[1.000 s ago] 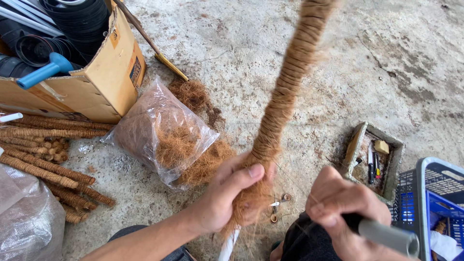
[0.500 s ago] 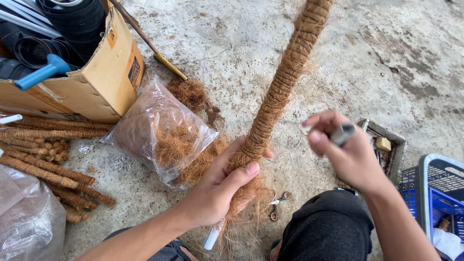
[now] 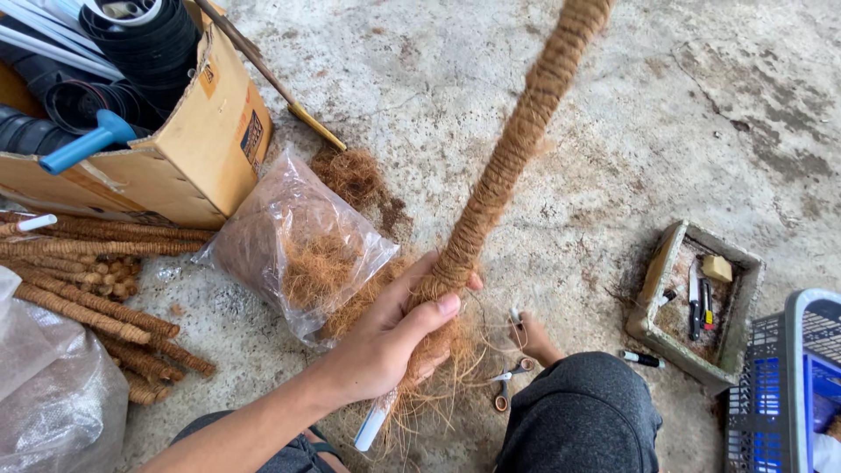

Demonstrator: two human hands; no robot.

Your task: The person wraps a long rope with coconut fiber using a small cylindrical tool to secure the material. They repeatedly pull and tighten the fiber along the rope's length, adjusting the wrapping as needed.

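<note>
The left hand (image 3: 390,337) grips the lower end of a long pole wrapped in coconut fibre (image 3: 508,166), its fingers (image 3: 438,308) closed around the shaggy, loose fibre there. A white pipe end (image 3: 370,429) sticks out below the hand, and the pole slants up and away to the top edge of the view. The right hand (image 3: 530,337) is down by the floor beside the person's dark-clad knee (image 3: 583,416), close to small scissors (image 3: 504,385) lying on the concrete; it pinches something small and pale, but whether the fingers are fully closed cannot be told.

Just left of the pole lies a clear plastic bag of loose fibre (image 3: 298,245), with more fibre spilled on the concrete floor (image 3: 613,114) beyond it. Further left is a pile of finished fibre-wrapped sticks (image 3: 88,280), and another clear bag (image 3: 53,394) sits at the near left corner. Behind the sticks stands an open cardboard box (image 3: 201,131) holding black pots and a blue handle. To the right, a small square concrete tray (image 3: 727,342) holds knives and a pale block, a marker (image 3: 644,358) lies in front of it, and a blue plastic basket (image 3: 788,385) stands at the right edge.
</note>
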